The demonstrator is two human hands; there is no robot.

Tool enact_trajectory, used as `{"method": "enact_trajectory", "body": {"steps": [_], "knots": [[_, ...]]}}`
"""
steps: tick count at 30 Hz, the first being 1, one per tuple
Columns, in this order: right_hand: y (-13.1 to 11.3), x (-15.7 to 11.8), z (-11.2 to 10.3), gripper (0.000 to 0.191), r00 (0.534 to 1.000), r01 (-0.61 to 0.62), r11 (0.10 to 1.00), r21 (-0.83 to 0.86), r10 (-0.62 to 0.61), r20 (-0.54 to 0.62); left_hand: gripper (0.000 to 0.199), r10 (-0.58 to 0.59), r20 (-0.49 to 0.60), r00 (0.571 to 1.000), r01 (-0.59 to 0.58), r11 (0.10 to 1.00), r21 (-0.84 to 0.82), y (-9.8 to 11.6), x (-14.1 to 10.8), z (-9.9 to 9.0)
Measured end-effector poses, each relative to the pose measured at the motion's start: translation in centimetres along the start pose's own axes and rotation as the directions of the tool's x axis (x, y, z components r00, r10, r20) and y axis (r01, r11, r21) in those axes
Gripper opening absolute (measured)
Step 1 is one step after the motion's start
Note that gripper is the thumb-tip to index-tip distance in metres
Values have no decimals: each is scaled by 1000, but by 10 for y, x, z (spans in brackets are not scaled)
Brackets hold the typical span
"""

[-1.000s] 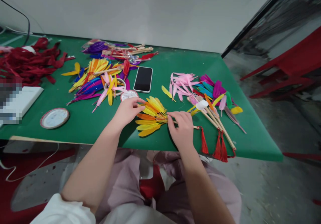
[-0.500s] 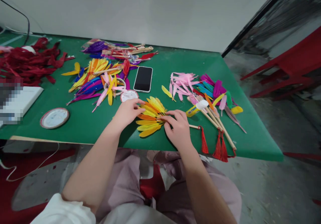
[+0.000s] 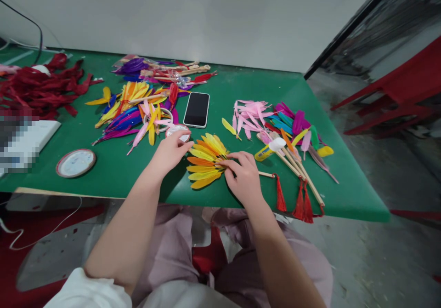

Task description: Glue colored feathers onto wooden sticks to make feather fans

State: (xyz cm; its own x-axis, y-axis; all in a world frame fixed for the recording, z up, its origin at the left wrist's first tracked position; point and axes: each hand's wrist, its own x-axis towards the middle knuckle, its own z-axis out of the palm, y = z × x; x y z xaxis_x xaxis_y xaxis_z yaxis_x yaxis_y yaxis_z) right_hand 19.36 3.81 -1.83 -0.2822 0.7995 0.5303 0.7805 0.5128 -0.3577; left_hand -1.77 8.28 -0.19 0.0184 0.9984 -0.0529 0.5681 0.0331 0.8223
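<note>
A fan of yellow and orange feathers [image 3: 203, 166] lies spread on the green table, its wooden handle with a red tassel [image 3: 280, 195] pointing right. My right hand [image 3: 244, 175] is closed over the base of the fan, fingertips pressing where the quills meet the handle. Just left of the feathers, my left hand [image 3: 170, 155] hovers with its fingers stretched out and nothing visible in them. Its fingertips overlap a small roll of tape [image 3: 182, 137] in the view; whether they touch it I cannot tell. A yellow glue stick with a white cap [image 3: 270, 149] lies right of the fan.
Pink feathers [image 3: 250, 112] and mixed coloured feathers lie at the right, beside more tasselled handles [image 3: 310, 181]. A phone [image 3: 196, 109] rests mid-table. Left of it are feather bundles [image 3: 127, 117], a larger tape roll [image 3: 76, 162] and dark red ribbons [image 3: 37, 89].
My left hand has drawn back slightly to the left, off the tips of the upper yellow feathers. My right hand stays on the base of the fan.
</note>
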Motion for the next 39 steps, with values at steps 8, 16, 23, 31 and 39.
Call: {"method": "enact_trajectory", "body": {"steps": [8, 16, 23, 31, 39], "knots": [[0, 0, 0, 25, 1000, 9, 1000, -6, -9, 6, 41, 5, 66, 998, -6, 1000, 16, 7, -3, 4], [-1, 1, -2, 22, 997, 10, 999, 45, -7, -81, 32, -55, 5, 998, 55, 997, -59, 3, 1, 3], [1, 1, -2, 19, 989, 6, 997, 73, 5, -146, 39, 34, 59, 998, -35, 999, 6, 6, -2, 2], [1, 2, -3, 15, 990, -8, 998, 68, 18, -140, 34, 259, -40, 965, -255, 964, 73, 18, -11, 0], [3, 1, 0, 13, 993, 1, 999, 45, 4, -116, 31, 521, -80, 850, -509, 850, 134, 33, -20, 1]]}}
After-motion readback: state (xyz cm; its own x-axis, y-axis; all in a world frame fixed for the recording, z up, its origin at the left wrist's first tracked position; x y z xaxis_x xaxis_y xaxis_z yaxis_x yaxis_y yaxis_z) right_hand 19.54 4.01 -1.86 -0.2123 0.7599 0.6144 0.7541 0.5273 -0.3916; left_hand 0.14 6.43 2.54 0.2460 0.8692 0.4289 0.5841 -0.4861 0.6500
